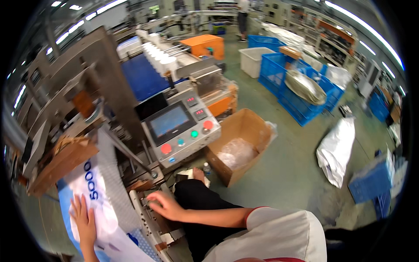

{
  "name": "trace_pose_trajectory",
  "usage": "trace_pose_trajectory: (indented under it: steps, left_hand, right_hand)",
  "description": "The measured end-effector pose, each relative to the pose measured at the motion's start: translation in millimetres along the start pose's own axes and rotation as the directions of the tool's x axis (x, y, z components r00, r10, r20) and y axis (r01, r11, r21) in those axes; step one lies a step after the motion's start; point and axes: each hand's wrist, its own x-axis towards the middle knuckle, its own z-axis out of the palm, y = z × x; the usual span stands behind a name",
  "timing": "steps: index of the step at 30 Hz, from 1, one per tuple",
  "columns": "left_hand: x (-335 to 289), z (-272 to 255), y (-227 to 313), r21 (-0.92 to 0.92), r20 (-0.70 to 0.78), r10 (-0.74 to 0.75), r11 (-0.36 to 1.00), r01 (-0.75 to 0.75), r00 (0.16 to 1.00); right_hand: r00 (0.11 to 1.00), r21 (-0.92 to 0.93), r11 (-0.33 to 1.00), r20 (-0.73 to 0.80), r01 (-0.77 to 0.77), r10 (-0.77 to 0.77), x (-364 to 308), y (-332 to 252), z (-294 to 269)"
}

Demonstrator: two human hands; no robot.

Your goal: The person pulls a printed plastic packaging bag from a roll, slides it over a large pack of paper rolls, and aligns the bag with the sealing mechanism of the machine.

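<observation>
Plastic film point(107, 214), white w/ blue print, lies lengthwise beside the metal rail point(146, 225). L hand point(84, 220) flat on it, fingers spread. R hand point(166, 206) at the rail, fingers part-curled (can't tell if gripping anything). Fwd: ctrl panel point(185, 144) w/ lit screen point(169, 121); to its R, cardboard box point(238, 125) w/ clear plastic point(238, 153) inside.

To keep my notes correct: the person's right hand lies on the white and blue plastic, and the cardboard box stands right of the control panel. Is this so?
Not quite: the head view shows the left hand on the plastic; the box does stand right of the panel.
</observation>
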Motion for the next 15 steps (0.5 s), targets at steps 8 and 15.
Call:
trace_pose_trajectory:
  steps: [8,15]
  left_hand:
    - [25.3,-4.5,-4.1,-0.043,0.085,0.011,0.999,-0.007,0.996]
    - [19.6,-5.9,5.8,-0.083,0.044,-0.001,0.997,0.004,0.999]
  right_hand:
    - [0.987,-0.041,0.998,0.158,0.048,-0.041,18.2,-66.8,61.5]
    - [0.996,0.028,0.999,0.079,0.037,-0.039,8.9,-65.6,95.9]
